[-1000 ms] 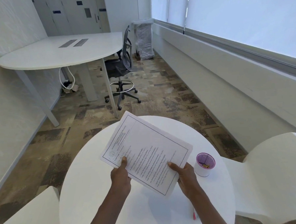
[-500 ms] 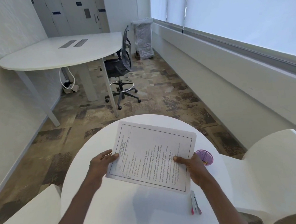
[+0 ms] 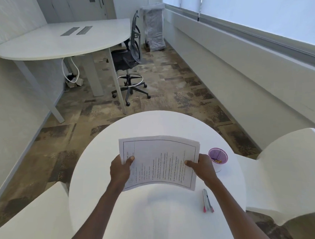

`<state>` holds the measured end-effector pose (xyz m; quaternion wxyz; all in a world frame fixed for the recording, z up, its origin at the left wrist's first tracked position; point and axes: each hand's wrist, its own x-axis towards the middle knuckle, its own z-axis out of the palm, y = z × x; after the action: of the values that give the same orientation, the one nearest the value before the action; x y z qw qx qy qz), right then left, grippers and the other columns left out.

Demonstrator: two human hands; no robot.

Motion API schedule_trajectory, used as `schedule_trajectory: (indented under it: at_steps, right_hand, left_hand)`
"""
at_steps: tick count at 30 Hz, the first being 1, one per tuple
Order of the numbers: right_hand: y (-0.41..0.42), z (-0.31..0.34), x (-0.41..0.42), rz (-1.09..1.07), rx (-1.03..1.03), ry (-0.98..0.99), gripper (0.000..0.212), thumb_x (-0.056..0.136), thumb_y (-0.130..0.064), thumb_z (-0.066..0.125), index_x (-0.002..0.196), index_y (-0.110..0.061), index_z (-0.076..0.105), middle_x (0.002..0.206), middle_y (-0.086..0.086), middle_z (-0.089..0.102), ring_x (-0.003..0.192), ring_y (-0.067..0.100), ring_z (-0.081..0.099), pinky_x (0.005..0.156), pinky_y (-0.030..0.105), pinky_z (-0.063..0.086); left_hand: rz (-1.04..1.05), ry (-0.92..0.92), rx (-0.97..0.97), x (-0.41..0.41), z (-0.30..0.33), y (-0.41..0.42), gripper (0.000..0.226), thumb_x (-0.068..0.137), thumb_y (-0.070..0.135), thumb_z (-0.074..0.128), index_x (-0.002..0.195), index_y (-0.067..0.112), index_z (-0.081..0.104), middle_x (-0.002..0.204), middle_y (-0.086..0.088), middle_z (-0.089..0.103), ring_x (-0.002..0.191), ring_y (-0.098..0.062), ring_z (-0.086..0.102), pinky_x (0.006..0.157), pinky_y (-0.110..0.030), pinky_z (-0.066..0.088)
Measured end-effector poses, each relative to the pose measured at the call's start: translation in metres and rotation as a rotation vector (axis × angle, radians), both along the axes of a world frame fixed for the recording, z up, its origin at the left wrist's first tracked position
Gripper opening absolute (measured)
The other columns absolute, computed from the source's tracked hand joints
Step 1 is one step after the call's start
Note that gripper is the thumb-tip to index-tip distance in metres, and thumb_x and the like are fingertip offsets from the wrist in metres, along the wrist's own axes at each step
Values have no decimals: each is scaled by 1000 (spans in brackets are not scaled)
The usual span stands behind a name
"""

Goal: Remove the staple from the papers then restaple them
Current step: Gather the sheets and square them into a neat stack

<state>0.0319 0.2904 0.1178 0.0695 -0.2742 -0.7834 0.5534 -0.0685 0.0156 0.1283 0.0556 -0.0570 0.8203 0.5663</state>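
Observation:
A stack of printed papers (image 3: 160, 155) is held in the air above the round white table (image 3: 149, 127), turned sideways so the text lines run vertically. My left hand (image 3: 120, 171) pinches the stack's left edge with the thumb on top. Across from it, my right hand (image 3: 201, 165) grips the right edge the same way. A small stapler (image 3: 207, 200) with pink ends lies on the table to the right of my right forearm. No staple can be made out on the sheets.
A white cup with a purple rim (image 3: 218, 159) holding small gold bits stands just right of my right hand. White chairs (image 3: 290, 169) flank the table. Farther off are a large white desk (image 3: 63, 42), a black office chair (image 3: 129, 56) and a wrapped bin (image 3: 153, 26).
The papers have been rotated from a tilted position to sideways and brought lower and nearer. My left hand shifted from the bottom edge to the left edge. The view dipped downward.

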Motion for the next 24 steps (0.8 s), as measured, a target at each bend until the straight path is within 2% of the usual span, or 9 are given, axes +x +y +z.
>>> schedule_trajectory:
  at_steps: [4,7,11,12,15,17,21,24]
  right_hand:
    - [-5,-8,0,-10,187,-30,19,82,-13,71,98,-5,77,94,12,77,84,29,73,75,44,59]
    - [-12,-16,3,-76,235,-4,13,81,-16,73,84,-4,77,78,12,75,72,29,69,64,41,54]
    - [-24,-36,13,-156,210,20,8,81,-16,75,75,-10,76,54,-8,63,54,16,58,48,19,38]
    - [-28,-43,16,-149,193,11,7,82,-15,75,77,-10,77,56,-9,65,57,18,60,49,19,39]
    - [-36,-68,29,-81,156,-124,13,84,-13,73,92,-3,77,80,12,75,77,28,69,63,32,47]
    - [-39,-82,36,-65,130,-212,18,85,-10,70,99,0,76,90,16,76,82,29,68,68,34,48]
    - [-40,-87,39,-97,85,-242,17,87,-9,67,99,-1,75,90,16,75,77,27,63,64,30,42]
    - [-35,-83,34,-107,80,-217,12,85,-10,68,91,-4,76,79,10,72,75,28,61,63,31,40]
  left_hand:
    - [12,100,56,16,-17,5,17,95,24,64,109,15,65,100,-2,70,89,-23,65,70,-31,48]
    - [35,81,132,23,-31,3,14,94,25,65,108,21,65,100,2,71,92,-19,66,77,-37,52]
    - [67,25,172,31,-54,-7,22,95,22,65,116,17,66,105,0,71,97,-20,66,76,-33,52]
    - [64,4,163,34,-62,-10,23,95,20,64,117,16,66,106,-1,71,98,-21,66,78,-35,53]
    - [42,-84,116,48,-86,-17,24,96,14,62,120,12,65,110,-7,71,105,-28,64,90,-40,50]
    - [45,-141,64,56,-99,-20,23,97,14,60,120,11,65,111,-9,69,107,-31,63,89,-39,48]
    - [35,-161,9,60,-102,-18,25,99,17,56,121,7,62,112,-15,69,103,-35,62,82,-39,47]
    - [33,-150,12,54,-95,-16,24,101,19,53,121,8,61,111,-12,68,101,-32,61,80,-35,45]
